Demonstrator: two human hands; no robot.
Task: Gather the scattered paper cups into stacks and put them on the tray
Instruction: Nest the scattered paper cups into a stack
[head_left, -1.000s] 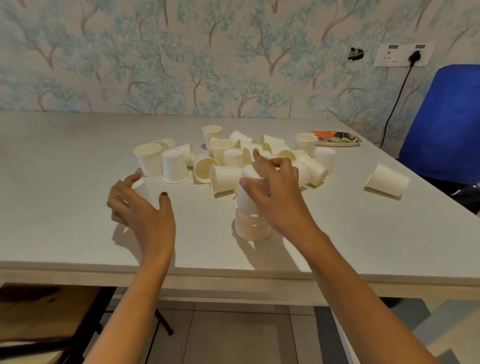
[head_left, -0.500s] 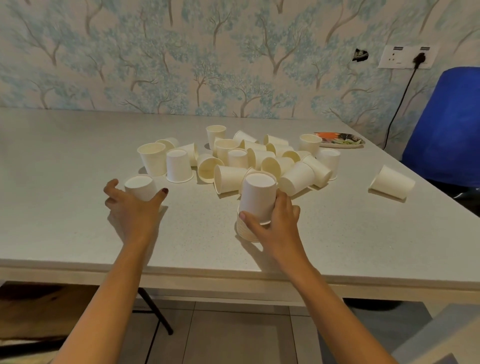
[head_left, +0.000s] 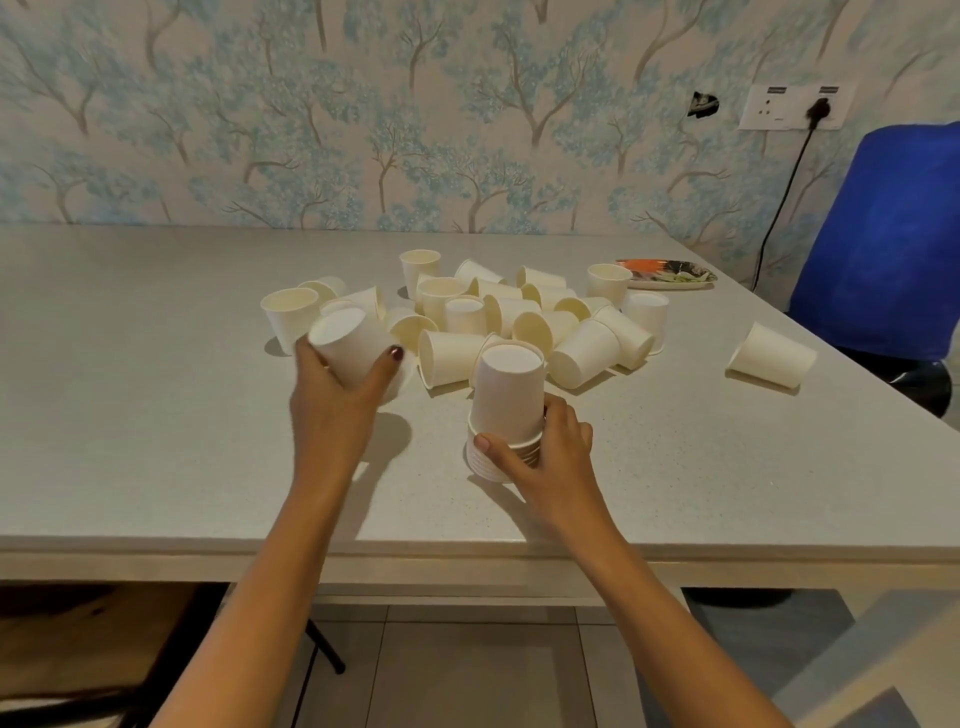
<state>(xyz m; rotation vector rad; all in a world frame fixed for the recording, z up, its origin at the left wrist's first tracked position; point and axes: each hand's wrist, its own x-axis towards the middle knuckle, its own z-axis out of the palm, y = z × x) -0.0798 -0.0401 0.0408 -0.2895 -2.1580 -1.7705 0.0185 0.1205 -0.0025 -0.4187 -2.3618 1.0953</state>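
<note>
A stack of upside-down white paper cups stands on the grey table near its front edge. My right hand grips the stack low down, at its rims. My left hand holds a single white cup upside down and tilted, lifted just left of the stack. Behind both hands lies a heap of several white cups, some upright, some on their sides. One cup lies alone on its side at the right. A patterned tray sits at the back right.
A blue chair stands close to the table's right edge. A wall socket with a black plug and cable is on the wallpapered wall behind. The table's front edge is just below my forearms.
My left hand picked up a single cup at the left and carried it up and right toward the stack. My right hand slid from the stack's top down to its base.
</note>
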